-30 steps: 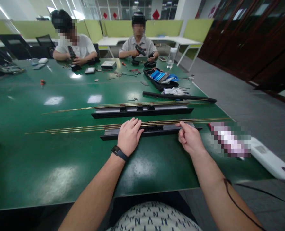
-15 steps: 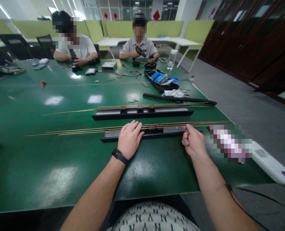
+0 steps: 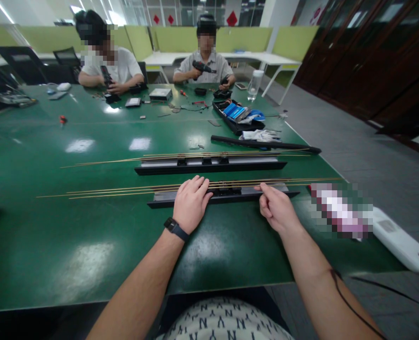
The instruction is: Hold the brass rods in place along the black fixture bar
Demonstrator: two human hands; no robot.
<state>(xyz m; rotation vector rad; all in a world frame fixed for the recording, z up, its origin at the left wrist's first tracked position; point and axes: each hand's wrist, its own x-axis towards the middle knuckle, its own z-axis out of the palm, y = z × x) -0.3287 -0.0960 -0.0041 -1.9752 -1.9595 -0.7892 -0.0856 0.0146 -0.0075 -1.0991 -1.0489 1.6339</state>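
A long black rail lies across the green table in front of me, with several thin brass rods laid along it. My left hand rests flat on the rail's left-middle part, fingers together over the rods. My right hand is curled, pinching a brass rod between thumb and forefinger near the rail's right part. A second black rail with its own brass rods lies parallel just beyond.
Two people sit at the far side holding power screwdrivers. A black tray of blue parts, white gloves, a long black bar and a clear bottle lie at right. A white device overhangs the right table edge.
My right hand slid a little left along the rods, still pinching. The left hand stays on the rail. The far person raised the screwdriver.
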